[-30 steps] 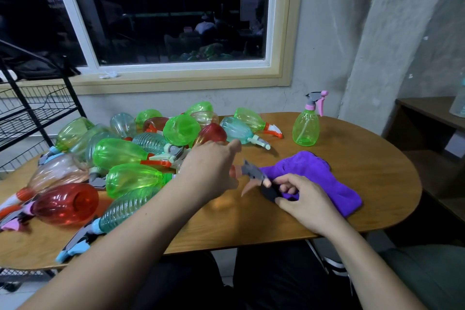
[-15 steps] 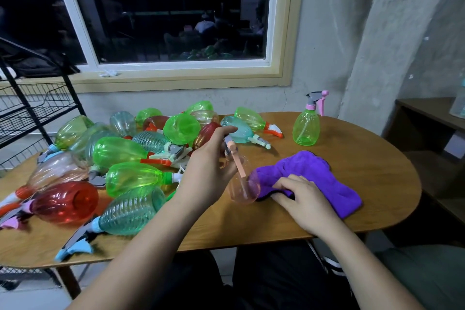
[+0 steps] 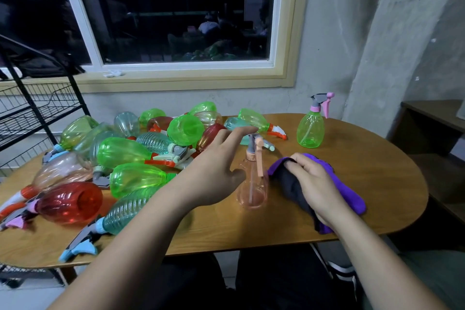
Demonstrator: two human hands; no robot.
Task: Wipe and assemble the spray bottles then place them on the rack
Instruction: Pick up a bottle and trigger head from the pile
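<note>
Translucent pink plastic spray bottle (image 3: 251, 191): probably light, stiff, slick; grip its body. Left hand (image 3: 219, 166) spread beside it; right hand (image 3: 314, 184) clutches purple cloth (image 3: 352, 199).

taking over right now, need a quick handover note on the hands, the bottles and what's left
Left grip: open, fingers spread beside the upright pink bottle; contact unclear.
Right grip: holds the purple cloth on the table.
Done: the pink bottle and a green bottle stand assembled, sprayers on.
Left: a pile of bottles lies on the table's left side. The rack shows none on its visible shelves, so wiping and racking likely remain.
</note>
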